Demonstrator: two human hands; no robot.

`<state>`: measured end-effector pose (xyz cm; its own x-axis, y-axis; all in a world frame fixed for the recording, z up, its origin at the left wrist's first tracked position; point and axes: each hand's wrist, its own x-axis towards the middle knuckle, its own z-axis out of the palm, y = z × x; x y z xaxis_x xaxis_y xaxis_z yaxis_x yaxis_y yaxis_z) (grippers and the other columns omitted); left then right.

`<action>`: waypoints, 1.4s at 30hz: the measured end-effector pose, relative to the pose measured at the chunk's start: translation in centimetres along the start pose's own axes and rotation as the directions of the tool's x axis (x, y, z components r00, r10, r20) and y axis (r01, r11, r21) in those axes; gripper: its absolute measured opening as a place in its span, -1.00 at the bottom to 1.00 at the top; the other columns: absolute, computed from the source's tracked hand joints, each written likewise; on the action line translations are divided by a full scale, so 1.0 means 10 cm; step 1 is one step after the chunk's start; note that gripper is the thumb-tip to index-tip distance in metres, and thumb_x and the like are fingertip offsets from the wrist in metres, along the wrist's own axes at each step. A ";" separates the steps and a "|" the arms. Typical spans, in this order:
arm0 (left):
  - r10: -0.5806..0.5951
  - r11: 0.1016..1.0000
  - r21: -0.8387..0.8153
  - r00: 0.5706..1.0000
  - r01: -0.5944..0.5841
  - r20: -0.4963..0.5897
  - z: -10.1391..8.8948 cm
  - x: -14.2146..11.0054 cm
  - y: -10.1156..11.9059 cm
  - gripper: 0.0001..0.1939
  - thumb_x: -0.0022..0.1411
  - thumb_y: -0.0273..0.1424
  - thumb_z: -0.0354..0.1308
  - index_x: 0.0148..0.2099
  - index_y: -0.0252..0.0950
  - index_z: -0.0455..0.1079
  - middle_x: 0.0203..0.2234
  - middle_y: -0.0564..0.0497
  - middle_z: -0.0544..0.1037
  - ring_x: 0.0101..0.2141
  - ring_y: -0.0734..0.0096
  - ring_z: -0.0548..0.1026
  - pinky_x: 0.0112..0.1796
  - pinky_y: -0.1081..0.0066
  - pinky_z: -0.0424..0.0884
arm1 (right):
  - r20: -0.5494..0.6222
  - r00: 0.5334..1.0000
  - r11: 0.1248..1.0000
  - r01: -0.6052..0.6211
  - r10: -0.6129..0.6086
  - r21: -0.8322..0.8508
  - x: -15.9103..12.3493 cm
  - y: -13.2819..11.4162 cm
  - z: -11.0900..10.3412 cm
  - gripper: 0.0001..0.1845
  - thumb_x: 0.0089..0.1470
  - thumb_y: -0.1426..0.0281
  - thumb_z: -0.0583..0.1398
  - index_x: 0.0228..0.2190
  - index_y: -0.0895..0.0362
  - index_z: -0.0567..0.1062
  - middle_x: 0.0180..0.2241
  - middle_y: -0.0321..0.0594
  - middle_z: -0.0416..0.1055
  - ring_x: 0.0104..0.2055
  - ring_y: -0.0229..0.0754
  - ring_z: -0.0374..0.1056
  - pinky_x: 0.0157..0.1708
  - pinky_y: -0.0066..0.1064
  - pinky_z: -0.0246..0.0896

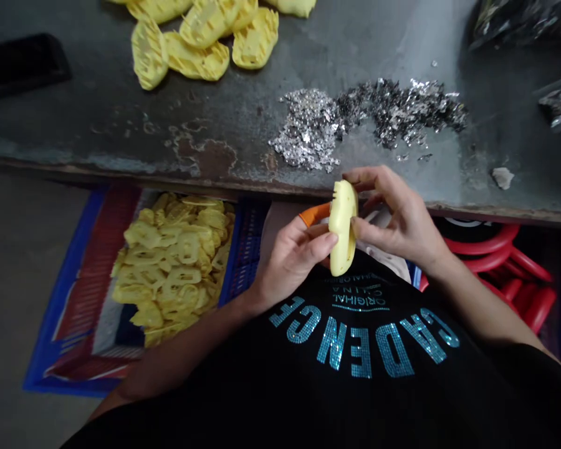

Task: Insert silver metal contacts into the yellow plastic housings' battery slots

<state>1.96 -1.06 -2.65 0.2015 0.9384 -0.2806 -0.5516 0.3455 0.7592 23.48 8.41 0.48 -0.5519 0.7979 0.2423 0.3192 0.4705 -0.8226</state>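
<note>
My left hand and my right hand meet over a pale yellow moulded plastic piece, held upright with small teeth at its top. My right fingers pinch its far side. An orange tool handle sticks out to the left from behind the piece and rests in my left hand, with its tip hidden. My left fingertips press against the yellow piece. Several similar yellow pieces lie in a heap on the table.
A grey worn table has its front edge just beyond my hands and holds a spread of silver metal flakes. Below it stand a blue crate full of yellow pieces and a red stool.
</note>
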 end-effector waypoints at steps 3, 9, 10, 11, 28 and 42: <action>0.016 0.998 0.059 0.999 -0.013 -0.038 -0.05 -0.01 -0.03 -0.46 0.40 -0.10 0.60 0.33 -0.14 0.73 0.03 -0.13 0.85 -0.12 0.16 0.81 -0.13 0.36 0.70 | -0.116 0.992 0.998 0.050 -0.055 -0.049 -0.07 0.04 0.08 -0.50 0.28 0.33 0.40 0.22 0.03 0.54 0.10 -0.08 0.64 0.07 0.02 0.61 0.02 -0.13 0.64; 0.022 0.988 0.156 0.993 -0.004 -0.118 -0.11 -0.01 -0.09 -0.55 0.35 -0.03 0.63 0.12 -0.20 0.86 -0.04 -0.14 0.87 -0.08 0.08 0.80 0.01 0.24 0.71 | -0.196 0.975 0.989 0.082 -0.105 -0.124 -0.14 0.11 0.17 -0.41 0.29 0.37 0.39 0.30 -0.06 0.49 0.19 -0.06 0.63 0.13 0.07 0.63 -0.04 -0.09 0.68; 0.019 0.988 0.155 0.989 0.004 -0.147 -0.11 -0.01 -0.10 -0.56 0.30 -0.03 0.66 0.05 -0.21 0.87 -0.08 -0.14 0.87 -0.09 0.06 0.80 0.01 0.21 0.71 | -0.192 0.977 0.988 0.072 -0.098 -0.139 -0.14 0.10 0.18 -0.40 0.30 0.37 0.39 0.32 -0.07 0.49 0.22 -0.04 0.62 0.14 0.08 0.63 -0.05 -0.08 0.69; 0.015 0.989 0.149 0.985 0.011 -0.173 -0.12 0.00 -0.10 -0.57 0.26 -0.03 0.69 -0.01 -0.23 0.87 -0.12 -0.14 0.87 -0.10 0.03 0.80 0.00 0.19 0.72 | -0.185 0.979 0.986 0.061 -0.089 -0.152 -0.14 0.09 0.19 -0.39 0.30 0.37 0.38 0.33 -0.07 0.49 0.23 -0.03 0.62 0.15 0.10 0.63 -0.06 -0.07 0.70; -0.016 0.982 -0.189 0.996 0.000 -0.088 -0.42 0.20 0.26 -0.34 0.29 -0.16 0.60 0.37 -0.05 0.56 0.17 -0.12 0.82 0.21 -0.09 0.78 0.21 -0.03 0.76 | -0.025 0.992 0.746 -0.109 0.123 -0.657 1.15 0.59 -0.05 -0.77 0.41 0.37 0.22 -0.09 0.09 0.72 -0.07 0.02 0.73 -0.07 0.07 0.56 -0.03 -0.14 0.40; -0.130 0.970 -0.217 0.988 0.108 -0.089 -0.24 0.23 0.26 -0.34 0.26 -0.10 0.61 0.34 -0.14 0.65 0.26 -0.17 0.78 0.30 -0.35 0.69 0.25 -0.20 0.73 | -0.096 0.991 0.901 -0.124 0.092 -0.417 0.39 0.56 -0.50 -0.77 0.39 0.39 0.24 -0.12 0.05 0.75 -0.13 -0.13 0.76 -0.13 -0.02 0.62 -0.10 -0.23 0.41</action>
<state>-0.93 1.95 -2.68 0.1987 0.8818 -0.4278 -0.6889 0.4361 0.5789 26.96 16.05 -0.57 -0.4435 0.8703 0.2141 0.6769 0.4819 -0.5564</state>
